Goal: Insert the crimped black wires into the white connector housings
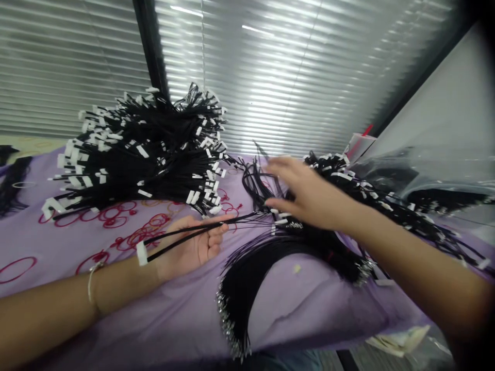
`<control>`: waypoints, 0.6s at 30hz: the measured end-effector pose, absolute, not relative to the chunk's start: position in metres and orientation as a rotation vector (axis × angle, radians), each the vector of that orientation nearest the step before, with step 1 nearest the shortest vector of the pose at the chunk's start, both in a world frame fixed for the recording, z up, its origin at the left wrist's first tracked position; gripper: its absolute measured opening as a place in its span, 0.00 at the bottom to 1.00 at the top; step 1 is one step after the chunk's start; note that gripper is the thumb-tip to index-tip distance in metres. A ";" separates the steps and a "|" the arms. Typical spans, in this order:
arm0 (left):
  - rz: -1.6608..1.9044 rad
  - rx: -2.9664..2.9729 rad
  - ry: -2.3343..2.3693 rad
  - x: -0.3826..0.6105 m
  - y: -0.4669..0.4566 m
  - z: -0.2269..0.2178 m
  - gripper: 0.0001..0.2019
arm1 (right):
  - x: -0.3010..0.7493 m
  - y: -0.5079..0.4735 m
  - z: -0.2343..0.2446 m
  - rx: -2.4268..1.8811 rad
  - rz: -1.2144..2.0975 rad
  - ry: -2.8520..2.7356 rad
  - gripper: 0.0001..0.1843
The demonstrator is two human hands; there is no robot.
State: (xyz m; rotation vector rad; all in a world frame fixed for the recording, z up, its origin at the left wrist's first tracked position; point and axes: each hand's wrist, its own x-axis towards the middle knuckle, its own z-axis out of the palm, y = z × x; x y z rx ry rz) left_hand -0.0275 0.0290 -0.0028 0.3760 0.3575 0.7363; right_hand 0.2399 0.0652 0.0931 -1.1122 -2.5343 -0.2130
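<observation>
A few black cords (185,234) with a white tag at one end lie across my left hand (197,242). Its palm faces up, the index finger stretches out and the other fingers curl in. To the right, my right hand (305,193) is slightly blurred, with thumb and fingers apart over a loose tangle of black cords (253,183). Below it, a curved bundle of black cords (247,278) with shiny metal-looking ends lies on the purple cloth (309,304). Some cords under my right hand and forearm are hidden.
A large heap of black cords with white tags (154,154) sits behind my left hand. Red loops (143,232) lie scattered before it. More tagged cords (371,190), a cup with a red straw (359,144) and clear plastic (425,170) are at right. Window blinds stand behind.
</observation>
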 end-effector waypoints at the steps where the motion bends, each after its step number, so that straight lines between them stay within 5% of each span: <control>1: 0.740 0.369 0.338 -0.027 0.028 -0.002 0.27 | 0.233 0.061 0.082 -1.056 -0.063 -2.669 0.26; 8: 0.749 0.423 0.255 -0.029 0.024 -0.001 0.26 | 0.225 0.089 0.048 -0.959 0.515 -2.725 0.08; 18: 0.876 0.295 0.448 -0.025 0.031 0.004 0.26 | 0.261 0.148 0.084 -1.052 0.869 -1.769 0.06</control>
